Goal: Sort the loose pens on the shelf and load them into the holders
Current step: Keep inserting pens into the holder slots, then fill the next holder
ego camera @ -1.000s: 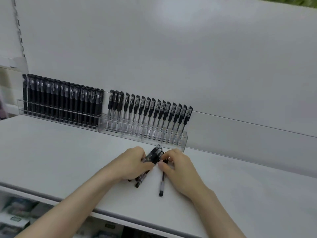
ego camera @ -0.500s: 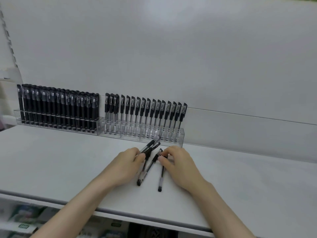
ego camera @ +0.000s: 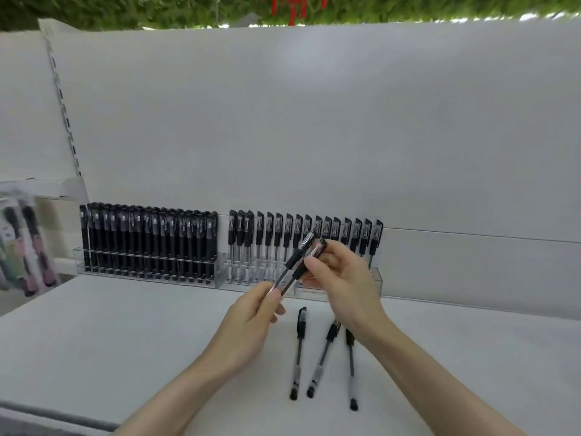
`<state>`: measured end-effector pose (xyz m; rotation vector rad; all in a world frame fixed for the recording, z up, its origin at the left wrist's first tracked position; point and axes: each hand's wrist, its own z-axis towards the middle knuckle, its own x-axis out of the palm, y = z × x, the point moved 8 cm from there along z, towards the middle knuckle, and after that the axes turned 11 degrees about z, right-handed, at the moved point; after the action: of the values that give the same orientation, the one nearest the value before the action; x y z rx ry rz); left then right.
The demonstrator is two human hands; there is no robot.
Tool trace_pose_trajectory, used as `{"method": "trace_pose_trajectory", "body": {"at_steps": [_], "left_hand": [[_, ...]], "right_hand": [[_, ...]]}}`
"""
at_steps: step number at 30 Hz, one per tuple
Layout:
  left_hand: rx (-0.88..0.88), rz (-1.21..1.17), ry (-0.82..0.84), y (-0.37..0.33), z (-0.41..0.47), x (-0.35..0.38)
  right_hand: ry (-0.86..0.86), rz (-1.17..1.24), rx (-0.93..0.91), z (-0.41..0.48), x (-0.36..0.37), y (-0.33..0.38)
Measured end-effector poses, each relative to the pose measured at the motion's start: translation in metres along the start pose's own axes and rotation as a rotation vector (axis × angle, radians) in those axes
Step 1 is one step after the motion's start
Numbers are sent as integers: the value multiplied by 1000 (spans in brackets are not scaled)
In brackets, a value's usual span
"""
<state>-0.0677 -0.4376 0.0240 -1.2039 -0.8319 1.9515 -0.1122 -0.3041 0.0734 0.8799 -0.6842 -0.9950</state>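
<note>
White shelf [ego camera: 125,341] fills lower frame; clear holders [ego camera: 375,278] mid-left, nearly full. Centre: left hand [ego camera: 251,322] pinches two pens [ego camera: 298,262] by lower ends, right hand [ego camera: 342,278] curls round their caps, prob. squaring them for slotting. Three loose pens [ego camera: 298,350] wait lower centre.

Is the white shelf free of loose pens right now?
No: three black-capped clear pens lie on the white shelf; the left hand and right hand hold another pen pair.
</note>
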Motion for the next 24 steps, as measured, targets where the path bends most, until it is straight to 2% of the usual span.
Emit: {"method": "trace_pose_trajectory", "body": {"at_steps": [3, 5, 8, 11, 15, 19, 24], "left_hand": [[38, 129, -109, 8, 26, -23], [49, 136, -102, 15, 44, -31], [52, 98, -97, 26, 62, -38], [6, -59, -159, 44, 71, -44], [-44, -303, -175, 56, 72, -49], [-5, -350, -197, 54, 72, -59], [-77, -434, -252, 65, 77, -66]], "right_hand": [[-108, -97, -84, 24, 0, 5], [-171, -216, -147, 37, 0, 8], [-222, -351, -220, 55, 7, 7], [-247, -352, -276, 74, 18, 4], [-245, -383, -321, 93, 35, 0], [-236, -399, -304, 101, 47, -11], [-141, -492, -291, 113, 60, -21]]}}
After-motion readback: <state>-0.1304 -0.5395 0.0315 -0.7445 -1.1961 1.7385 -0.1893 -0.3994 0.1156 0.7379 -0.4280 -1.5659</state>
